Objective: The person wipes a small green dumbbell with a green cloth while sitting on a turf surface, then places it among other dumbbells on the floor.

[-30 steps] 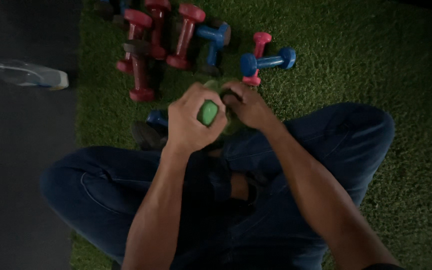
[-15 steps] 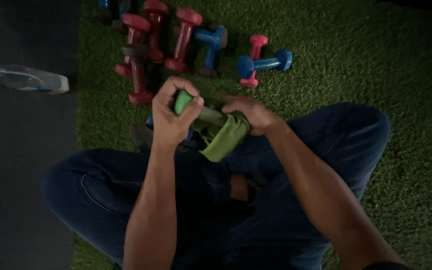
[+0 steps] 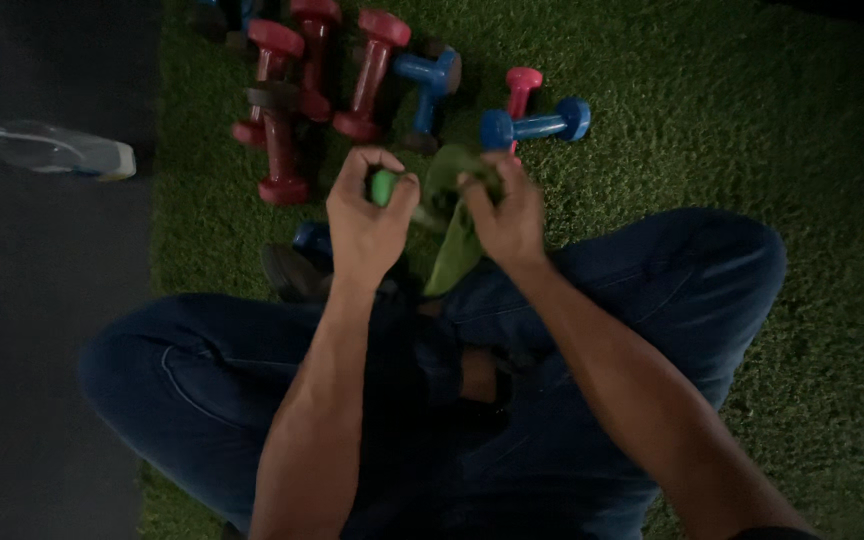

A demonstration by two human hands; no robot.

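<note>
I sit cross-legged in blue jeans on green turf. My left hand (image 3: 367, 225) is closed around one end of a small green dumbbell (image 3: 383, 186). My right hand (image 3: 504, 215) grips a green cloth (image 3: 452, 250) that is wrapped over the dumbbell's other end and hangs down between my hands. The rest of the dumbbell is hidden by the cloth and my fingers.
Several red dumbbells (image 3: 282, 150) and blue dumbbells (image 3: 537, 125), plus a pink one (image 3: 522, 85), lie on the turf (image 3: 732, 120) just beyond my hands. Another blue dumbbell (image 3: 312, 238) lies by my left knee. A clear plastic bottle (image 3: 47, 148) rests on the dark floor at left.
The dumbbell has turned in my hands and the cloth has shifted from hanging under it to bunched at its right end. Both hands sit slightly farther from me.
</note>
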